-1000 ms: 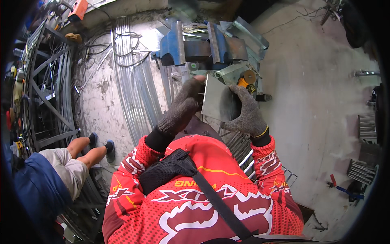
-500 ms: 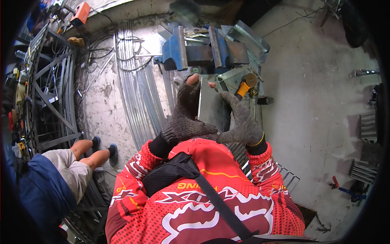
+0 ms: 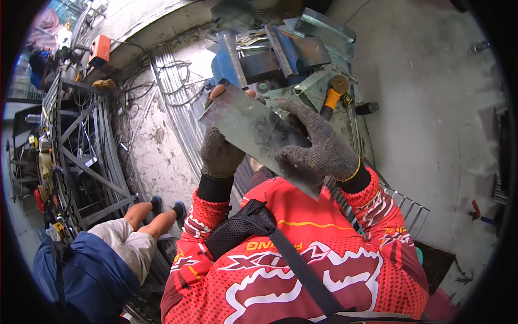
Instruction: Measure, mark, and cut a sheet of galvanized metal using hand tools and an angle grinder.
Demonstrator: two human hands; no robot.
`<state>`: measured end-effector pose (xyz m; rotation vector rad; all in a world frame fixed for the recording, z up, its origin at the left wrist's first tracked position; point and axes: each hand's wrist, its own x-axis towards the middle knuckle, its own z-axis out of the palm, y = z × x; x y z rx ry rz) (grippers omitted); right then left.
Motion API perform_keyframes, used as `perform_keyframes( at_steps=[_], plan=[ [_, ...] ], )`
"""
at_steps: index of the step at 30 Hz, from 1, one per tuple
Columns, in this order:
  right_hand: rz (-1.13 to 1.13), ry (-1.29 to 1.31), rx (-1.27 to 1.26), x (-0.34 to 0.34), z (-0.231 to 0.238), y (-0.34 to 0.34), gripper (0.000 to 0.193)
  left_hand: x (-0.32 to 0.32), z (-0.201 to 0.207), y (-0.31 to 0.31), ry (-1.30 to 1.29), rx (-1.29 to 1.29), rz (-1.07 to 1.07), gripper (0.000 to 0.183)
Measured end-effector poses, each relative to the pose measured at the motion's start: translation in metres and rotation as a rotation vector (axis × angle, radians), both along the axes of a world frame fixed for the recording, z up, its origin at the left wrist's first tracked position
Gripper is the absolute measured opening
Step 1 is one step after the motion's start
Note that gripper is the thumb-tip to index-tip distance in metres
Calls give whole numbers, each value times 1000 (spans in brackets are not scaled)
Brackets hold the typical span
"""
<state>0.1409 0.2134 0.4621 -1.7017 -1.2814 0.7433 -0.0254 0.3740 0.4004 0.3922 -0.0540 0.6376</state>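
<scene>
Both my hands wear grey knit gloves and hold up a flat grey metal plate [image 3: 253, 132] close in front of my chest. My left hand [image 3: 218, 151] grips the plate's left edge, with bare fingertips showing over its top corner. My right hand [image 3: 318, 146] clasps the plate's lower right part, fingers spread across its face. The plate is tilted, running from upper left to lower right. It hides part of the bench below.
A blue bench vise [image 3: 259, 59] stands beyond the plate, with metal sheet pieces [image 3: 324, 32] around it. An orange-handled tool [image 3: 333, 94] lies to the right. Long metal rods [image 3: 172, 97] lie on the floor at left. A crouching person [image 3: 108, 254] is at lower left beside a steel frame [image 3: 81, 151].
Both hands have lifted the metal plate off the bench area and raised it toward my chest; it now fills more of the view and is tilted.
</scene>
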Motion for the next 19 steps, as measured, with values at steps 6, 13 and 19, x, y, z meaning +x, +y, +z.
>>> perform_keyframes(
  at_steps=[6,13,19],
  plan=[
    [-23,158,-17,-2,-5,1,72,-8,-4,0,159,136,36,84],
    [71,537,-175,-3,23,0,61,-10,-15,0,22,-163,-105,79],
    [107,633,-229,0,25,-1,54,-7,-26,-2,-22,-245,-143,79]
  ],
)
